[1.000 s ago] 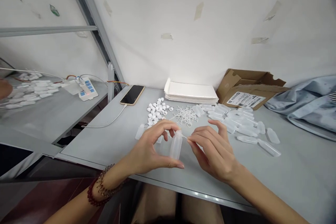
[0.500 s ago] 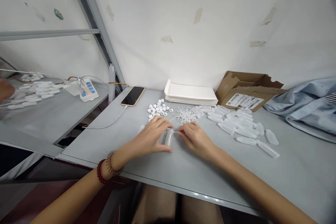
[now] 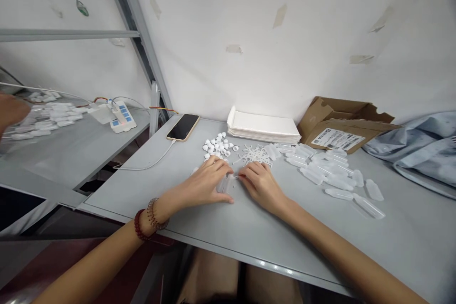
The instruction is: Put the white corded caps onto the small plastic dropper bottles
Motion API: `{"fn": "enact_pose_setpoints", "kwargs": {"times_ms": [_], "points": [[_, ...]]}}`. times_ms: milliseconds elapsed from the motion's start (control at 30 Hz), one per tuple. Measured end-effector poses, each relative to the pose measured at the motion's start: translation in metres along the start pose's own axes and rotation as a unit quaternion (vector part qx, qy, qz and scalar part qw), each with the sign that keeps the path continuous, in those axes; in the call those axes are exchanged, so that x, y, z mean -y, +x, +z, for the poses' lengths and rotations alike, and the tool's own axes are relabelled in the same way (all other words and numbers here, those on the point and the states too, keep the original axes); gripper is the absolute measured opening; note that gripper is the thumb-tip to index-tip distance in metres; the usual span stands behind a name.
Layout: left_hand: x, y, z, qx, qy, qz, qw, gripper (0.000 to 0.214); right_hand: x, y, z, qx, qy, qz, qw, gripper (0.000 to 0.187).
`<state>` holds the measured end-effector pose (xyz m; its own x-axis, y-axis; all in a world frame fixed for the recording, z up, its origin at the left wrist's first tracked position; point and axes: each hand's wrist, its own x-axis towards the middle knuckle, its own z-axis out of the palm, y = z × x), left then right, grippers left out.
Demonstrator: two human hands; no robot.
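Note:
My left hand (image 3: 201,185) is curved around a clear plastic tube (image 3: 230,183), with its thumb below and its fingers above. More clear plastic shows under the palm, partly hidden. The fingertips of my right hand (image 3: 262,189) are pinched at the tube's upper end, on a thin white piece (image 3: 235,177) that is mostly covered. Beyond the hands lie a pile of small white caps (image 3: 218,144) and a heap of thin white plastic pieces (image 3: 255,154). Several clear tubes (image 3: 335,180) are spread out to the right.
At the back stand a stack of white cards or envelopes (image 3: 263,126) and an open cardboard box (image 3: 342,123). A phone (image 3: 183,127) charges on the left. Grey-blue cloth (image 3: 427,147) lies far right. Another person's hand (image 3: 12,111) works over tubes at the neighbouring table, near a power strip (image 3: 123,116).
My right fingertips have come slightly closer to the tube's upper end. The left hand keeps its hold. The other person's hand reaches further into view, and the whole view has shifted a little.

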<state>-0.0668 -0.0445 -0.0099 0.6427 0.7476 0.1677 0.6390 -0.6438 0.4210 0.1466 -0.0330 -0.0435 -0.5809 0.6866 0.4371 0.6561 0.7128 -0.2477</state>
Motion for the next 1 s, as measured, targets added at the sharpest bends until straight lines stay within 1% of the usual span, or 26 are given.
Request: {"fn": "enact_pose_setpoints", "kwargs": {"times_ms": [133, 233, 433, 567, 667, 767, 867, 1000], "points": [[-0.0015, -0.0007, 0.0001, 0.002, 0.005, -0.006, 1.000, 0.058, -0.0013, 0.0000, 0.0027, 0.005, 0.006, 0.011, 1.000, 0.016], [-0.0020, -0.0012, 0.0001, 0.010, 0.008, -0.002, 1.000, 0.058, -0.0023, 0.0005, 0.0026, -0.004, 0.014, -0.003, 1.000, 0.017], [-0.0025, -0.0010, 0.0007, 0.021, 0.016, 0.007, 1.000, 0.061, -0.0019, 0.0011, 0.0017, -0.001, 0.038, -0.029, 0.999, 0.021], [-0.0037, -0.0002, 0.0015, 0.011, 0.025, 0.002, 1.000, 0.062, 0.0007, 0.0006, -0.0001, 0.011, 0.049, -0.036, 0.998, 0.027], [-0.0036, -0.0003, 0.0035, 0.002, 0.023, -0.002, 1.000, 0.063, 0.0025, 0.0003, -0.0021, 0.009, 0.059, -0.034, 0.998, 0.028], [-0.0025, -0.0013, 0.0063, -0.008, 0.017, -0.004, 1.000, 0.064, 0.0028, 0.0000, -0.0029, -0.006, 0.067, -0.033, 0.997, 0.030], [-0.0023, -0.0026, 0.0075, -0.011, 0.015, -0.008, 1.000, 0.062, 0.0013, -0.0003, -0.0016, -0.034, 0.074, -0.031, 0.996, 0.032], [-0.0052, -0.0039, 0.0049, 0.001, 0.025, -0.019, 0.999, 0.066, -0.0031, 0.0001, -0.0006, -0.079, 0.072, -0.026, 0.994, 0.031]]}}
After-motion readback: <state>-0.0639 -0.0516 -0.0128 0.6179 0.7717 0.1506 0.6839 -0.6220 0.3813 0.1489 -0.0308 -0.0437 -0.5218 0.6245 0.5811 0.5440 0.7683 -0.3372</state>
